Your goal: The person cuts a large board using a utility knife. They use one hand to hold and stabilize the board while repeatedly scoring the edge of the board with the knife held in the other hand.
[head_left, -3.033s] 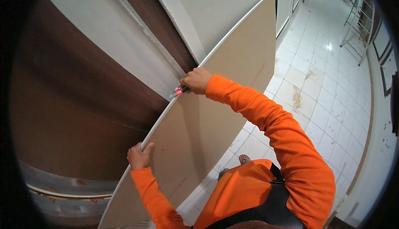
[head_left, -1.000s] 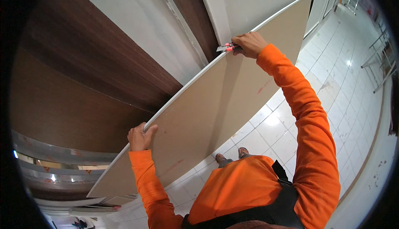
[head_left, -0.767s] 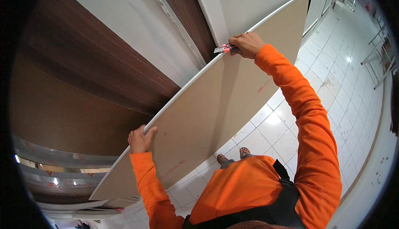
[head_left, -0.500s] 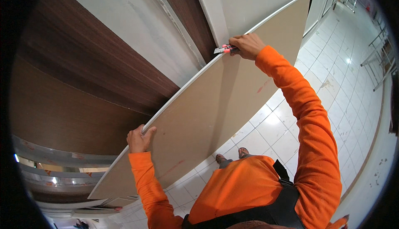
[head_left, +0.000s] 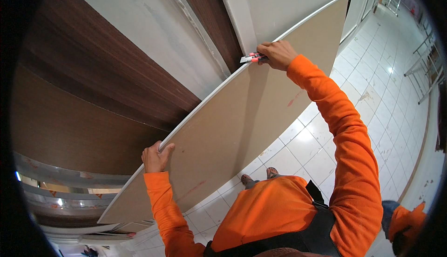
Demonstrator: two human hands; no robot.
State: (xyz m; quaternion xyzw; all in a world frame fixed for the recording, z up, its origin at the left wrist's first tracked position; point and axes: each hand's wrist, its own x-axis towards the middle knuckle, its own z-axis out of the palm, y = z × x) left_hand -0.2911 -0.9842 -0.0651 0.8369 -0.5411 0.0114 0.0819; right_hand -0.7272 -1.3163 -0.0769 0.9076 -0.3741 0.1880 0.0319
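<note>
The right hand (head_left: 277, 54) is curled closed round a red-and-black utility knife (head_left: 253, 57), its flat metal blade jutting just past the upper edge of the board (head_left: 223, 131); the left hand (head_left: 156, 158), lower along that edge, clamps the board, thumb on the near face; the board, a long thin sheet, slants before the person, its face matte tan with reddish smears, its narrow edge white; behind the board run dark wood-grain strips (head_left: 107, 61) and smooth grey-white panels (head_left: 139, 28); right of the board spreads a glossy white-tiled floor (head_left: 307, 143), stained in patches.
</note>
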